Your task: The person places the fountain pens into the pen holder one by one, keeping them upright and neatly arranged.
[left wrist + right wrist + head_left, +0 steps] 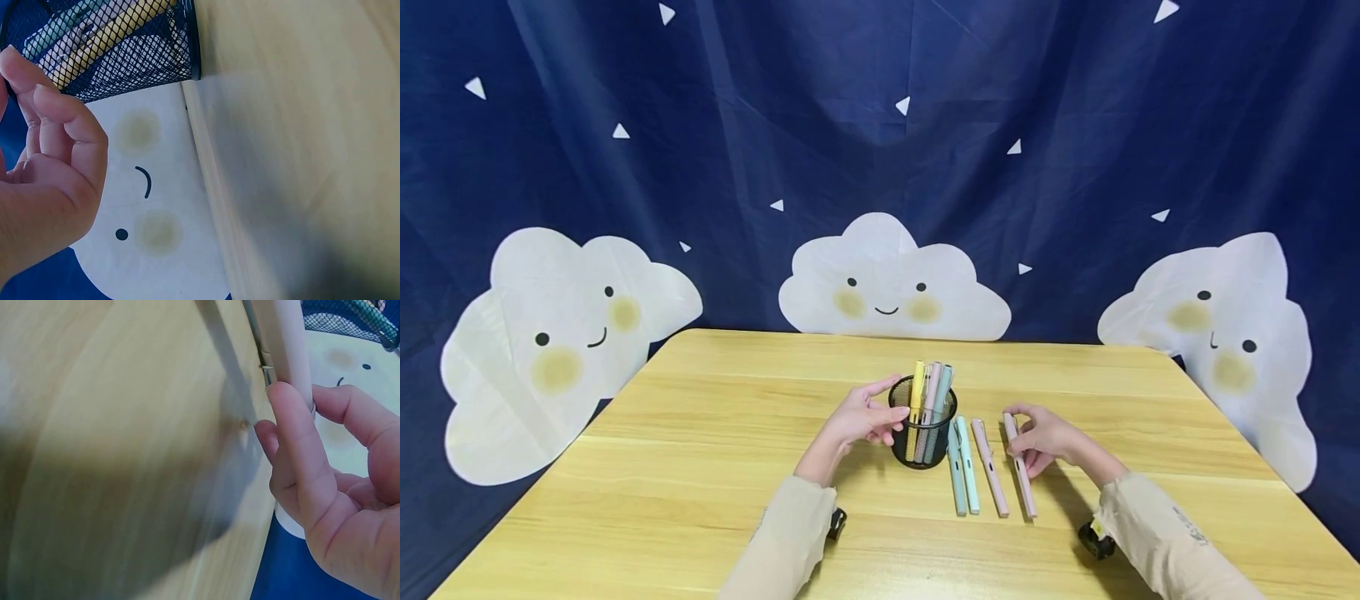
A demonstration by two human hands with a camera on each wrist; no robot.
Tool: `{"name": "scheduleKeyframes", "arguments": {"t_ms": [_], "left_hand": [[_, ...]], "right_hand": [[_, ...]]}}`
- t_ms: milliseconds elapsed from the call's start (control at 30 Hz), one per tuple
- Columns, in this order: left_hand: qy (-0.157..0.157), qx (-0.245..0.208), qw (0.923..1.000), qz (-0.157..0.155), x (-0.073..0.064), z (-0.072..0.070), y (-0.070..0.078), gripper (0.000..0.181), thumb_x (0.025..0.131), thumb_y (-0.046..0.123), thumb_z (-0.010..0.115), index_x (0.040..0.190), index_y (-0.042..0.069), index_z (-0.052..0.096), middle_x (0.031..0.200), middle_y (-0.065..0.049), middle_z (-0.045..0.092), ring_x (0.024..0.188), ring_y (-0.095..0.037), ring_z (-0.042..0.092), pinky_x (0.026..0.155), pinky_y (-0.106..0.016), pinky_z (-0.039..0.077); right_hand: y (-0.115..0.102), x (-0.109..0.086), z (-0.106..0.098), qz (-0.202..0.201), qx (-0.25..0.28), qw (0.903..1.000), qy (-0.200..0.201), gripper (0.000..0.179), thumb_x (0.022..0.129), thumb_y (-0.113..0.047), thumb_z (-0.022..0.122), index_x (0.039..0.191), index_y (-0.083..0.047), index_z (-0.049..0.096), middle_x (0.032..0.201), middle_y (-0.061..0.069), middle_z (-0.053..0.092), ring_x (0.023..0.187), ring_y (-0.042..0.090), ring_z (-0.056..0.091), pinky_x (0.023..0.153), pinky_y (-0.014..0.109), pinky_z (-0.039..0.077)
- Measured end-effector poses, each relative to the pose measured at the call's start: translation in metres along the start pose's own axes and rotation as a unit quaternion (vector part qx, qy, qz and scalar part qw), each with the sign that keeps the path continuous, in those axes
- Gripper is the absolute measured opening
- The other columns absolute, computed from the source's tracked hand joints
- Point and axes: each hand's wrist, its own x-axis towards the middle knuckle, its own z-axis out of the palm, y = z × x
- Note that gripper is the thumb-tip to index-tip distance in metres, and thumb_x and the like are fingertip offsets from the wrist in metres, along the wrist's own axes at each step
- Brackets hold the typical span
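On the left, the left hand (865,415) is held at the left side of a black mesh cup (943,440), its thumb laid by the near rim and its forefinger stretched towards the far rim; whether the cup is firmly gripped or only steadied cannot be told. The cup is stood about midway between the left and right edges of the worktop (662,467), well in from the far edge, and in it a yellow pen (918,383), a pink pen (933,387) and a grey-blue pen (943,387) are held roughly upright. Just right of it, a blue-green pen (957,471), a mint pen (967,467) and a mauve pen (990,467) are laid side by side, pointed towards the near edge. At the right end of this row, a pale pink pen (1026,492) is pinched between the thumb and fingers of the right hand (1045,436); whether it is fully lifted cannot be told. The step in hand is judged to be the picking-up of this pen; next, it would probably need to be raised, turned upright and carried left over the cup's rim, with the cup kept steady.
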Motion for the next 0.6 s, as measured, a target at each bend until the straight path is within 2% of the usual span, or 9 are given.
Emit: {"name": "scheduleKeyframes", "arguments": {"t_ms": [167, 400, 600], "left_hand": [[0.001, 0.000, 1.0000, 0.000, 0.000, 0.001, 0.000, 0.069, 0.082, 0.007, 0.063, 0.141, 0.008, 0.026, 0.067, -0.010, 0.063, 0.042, -0.010, 0.053, 0.038, -0.017, 0.038], [-0.001, -0.002, 1.0000, -0.001, -0.001, 0.001, 0.001, 0.070, 0.083, 0.007, 0.063, 0.141, 0.008, 0.024, 0.067, -0.009, 0.062, 0.042, -0.010, 0.053, 0.038, -0.016, 0.037], [0.001, -0.001, 1.0000, 0.000, -0.001, 0.001, 0.000, 0.069, 0.082, 0.007, 0.063, 0.141, 0.009, 0.026, 0.067, -0.009, 0.062, 0.042, -0.010, 0.053, 0.038, -0.017, 0.037]], "right_hand": [[-0.002, 0.000, -0.001, -0.007, 0.009, 0.9999, 0.001, 0.071, 0.072, 0.007, 0.059, 0.132, 0.005, 0.021, 0.077, 0.018, 0.051, 0.050, 0.019, 0.055, 0.049, 0.034, 0.053], [-0.008, 0.001, -0.002, -0.023, 0.027, 0.9991, 0.021, 0.074, 0.071, 0.005, 0.059, 0.134, 0.004, 0.020, 0.072, 0.015, 0.050, 0.052, 0.017, 0.053, 0.049, 0.032, 0.052], [-0.014, 0.001, -0.002, -0.058, 0.053, 0.9966, 0.026, 0.074, 0.071, 0.006, 0.055, 0.134, 0.003, 0.016, 0.079, 0.015, 0.052, 0.060, 0.018, 0.054, 0.054, 0.034, 0.053]]}}
